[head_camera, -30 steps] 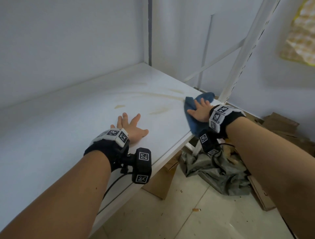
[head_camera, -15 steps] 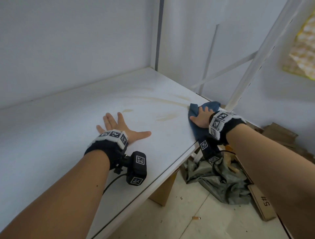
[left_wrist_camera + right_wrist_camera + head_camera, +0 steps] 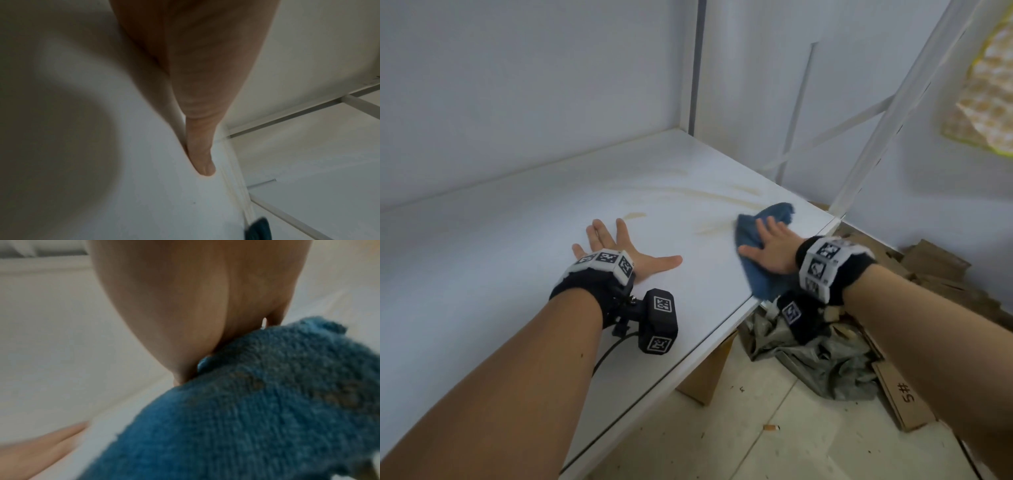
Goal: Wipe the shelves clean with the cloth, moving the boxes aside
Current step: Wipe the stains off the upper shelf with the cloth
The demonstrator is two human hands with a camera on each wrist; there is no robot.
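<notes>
I am pressing my right hand (image 3: 774, 248) flat on the blue cloth (image 3: 756, 274), fingers spread and straight, so this grip is open and only bearing down on the fabric, not curling round it. The cloth is lying bunched on the white shelf (image 3: 517, 240) near its right front corner, with one part hanging over the front edge below my wrist. In the right wrist view the heel of my palm (image 3: 195, 305) is sitting right against the cloth's nubby weave (image 3: 267, 402), which is showing brownish soiling; that view is blurred.

I am resting my left hand (image 3: 619, 253) palm down on the bare shelf, well apart from the cloth, fingers splayed and thumb stretched out toward the right. That grip is open too and is holding nothing. The left wrist view is showing one finger (image 3: 201, 154) lying along the shelf surface, with a dark scrap of the cloth (image 3: 259, 230) at the bottom edge.

Yellowish-brown streaks (image 3: 722, 198) are running across the shelf just beyond the cloth, and a smaller smear (image 3: 635, 215) is sitting ahead of my left fingers. A white upright post (image 3: 887, 120) is rising at the shelf's right corner. Down on the floor, a crumpled grey-green sheet (image 3: 815, 356) and flattened cardboard (image 3: 935, 270) are lying beside the shelf, one piece (image 3: 904, 394) marked "5#".
</notes>
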